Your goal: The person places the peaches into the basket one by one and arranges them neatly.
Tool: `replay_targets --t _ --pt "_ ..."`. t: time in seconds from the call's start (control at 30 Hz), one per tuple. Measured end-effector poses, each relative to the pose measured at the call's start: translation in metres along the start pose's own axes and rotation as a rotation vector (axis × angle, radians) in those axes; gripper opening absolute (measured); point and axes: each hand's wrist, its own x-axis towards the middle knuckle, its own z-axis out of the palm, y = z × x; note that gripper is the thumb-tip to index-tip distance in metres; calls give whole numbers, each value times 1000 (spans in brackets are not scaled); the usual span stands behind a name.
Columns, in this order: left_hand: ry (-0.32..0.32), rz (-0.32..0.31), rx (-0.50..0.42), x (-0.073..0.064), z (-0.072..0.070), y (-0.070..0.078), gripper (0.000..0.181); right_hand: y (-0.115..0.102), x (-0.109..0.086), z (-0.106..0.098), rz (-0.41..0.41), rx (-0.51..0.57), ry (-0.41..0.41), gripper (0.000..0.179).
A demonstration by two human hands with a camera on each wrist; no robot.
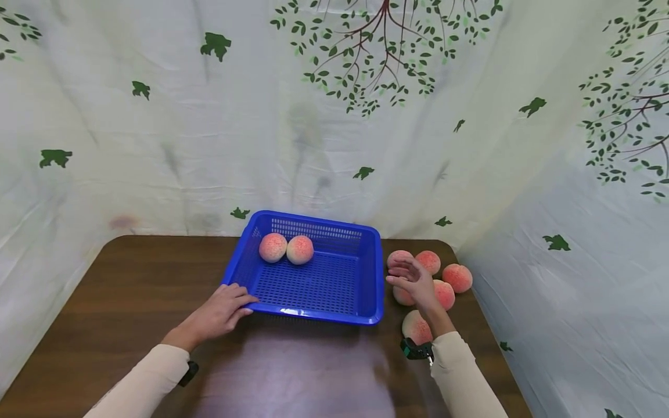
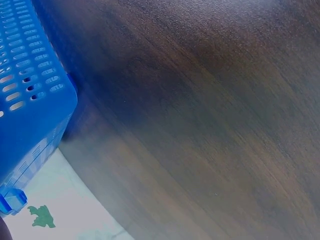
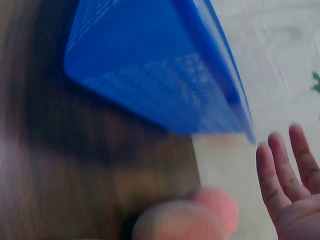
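A blue plastic basket (image 1: pixel 319 317) with perforated walls stands at the table's far side. Two pink-and-cream peaches (image 1: pixel 273 248) lie side by side inside it, toward the far left. My left hand (image 1: pixel 222 310) grips the basket's near-left corner, fingers over the rim. To the right of the basket sits a group of several peaches (image 1: pixel 457 278). Over that group is my right hand (image 1: pixel 413 278), its fingers spread and holding nothing. In the right wrist view its fingers (image 3: pixel 282 172) extend beside the basket wall, with blurred peaches (image 3: pixel 180 222) below.
The brown wooden table (image 1: pixel 130 302) has a rounded far edge against a white curtain (image 1: pixel 157 191) printed with leaves and branches. One peach (image 1: pixel 416 328) lies nearer than the rest, beside the right wrist's dark strap (image 1: pixel 415 349).
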Motion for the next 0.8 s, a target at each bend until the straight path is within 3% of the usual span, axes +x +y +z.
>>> replay_targets --t 0.4,0.53,0.8 --pt "-21 -24 -8 -1 -1 0 17 30 -37 -48 -125 -57 -7 38" --pt "-17 -20 -4 -2 -1 -1 17 39 -48 -56 -121 -34 -15 41" --pt "-31 -33 -8 -1 -1 1 19 57 -69 -59 -72 -156 21 41"
